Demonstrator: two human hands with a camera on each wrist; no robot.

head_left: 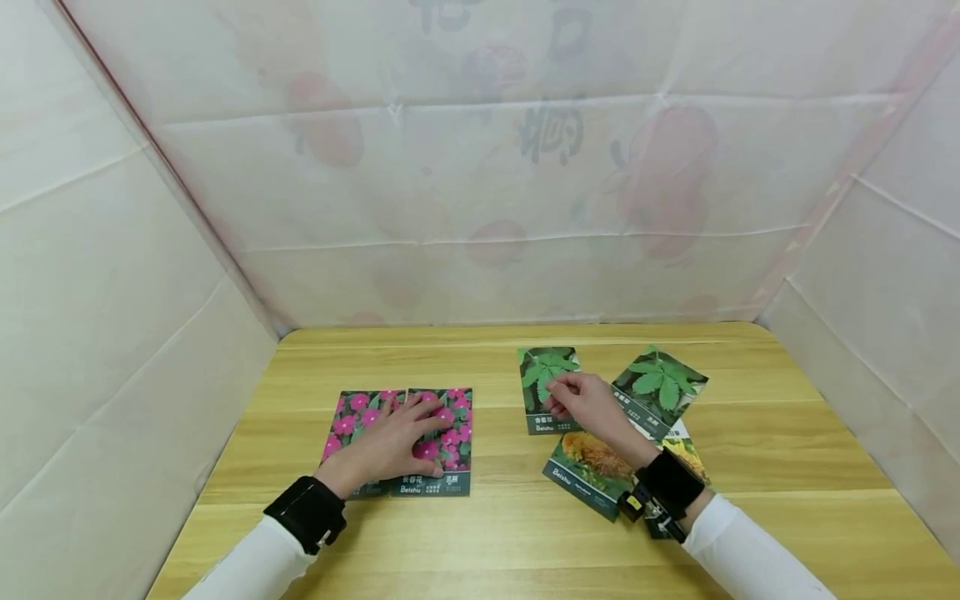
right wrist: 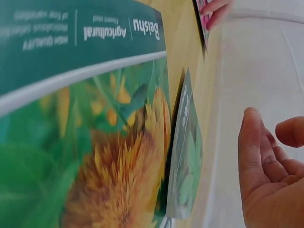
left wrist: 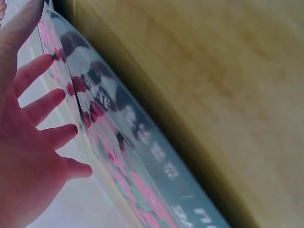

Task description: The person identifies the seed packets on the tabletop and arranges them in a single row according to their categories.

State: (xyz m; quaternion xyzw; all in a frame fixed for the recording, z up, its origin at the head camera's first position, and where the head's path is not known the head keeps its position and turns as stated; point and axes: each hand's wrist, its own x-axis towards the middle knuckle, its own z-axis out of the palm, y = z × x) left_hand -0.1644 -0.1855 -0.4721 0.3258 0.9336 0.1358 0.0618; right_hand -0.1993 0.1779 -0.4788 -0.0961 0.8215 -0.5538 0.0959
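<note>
My left hand (head_left: 386, 442) lies with spread fingers across two pink-flower seed packets, the left one (head_left: 343, 427) and the right one (head_left: 457, 450), set side by side. In the left wrist view its fingers (left wrist: 42, 109) are stretched out over the packets. My right hand (head_left: 588, 407) hovers over the lower right of an upright green-leaf seed packet (head_left: 534, 387). Its fingers are loosely bent, and the right wrist view shows a gap between thumb and forefinger (right wrist: 251, 147), with nothing held. Below its wrist lies a tilted orange-flower seed packet (head_left: 592, 471).
Another green-leaf packet (head_left: 663, 387) lies slanted on the right, overlapping a yellow-flower packet (head_left: 686, 454) that my right wrist partly hides. The wooden table (head_left: 495, 542) is bordered by white sheet walls (head_left: 450, 183) at the back and both sides.
</note>
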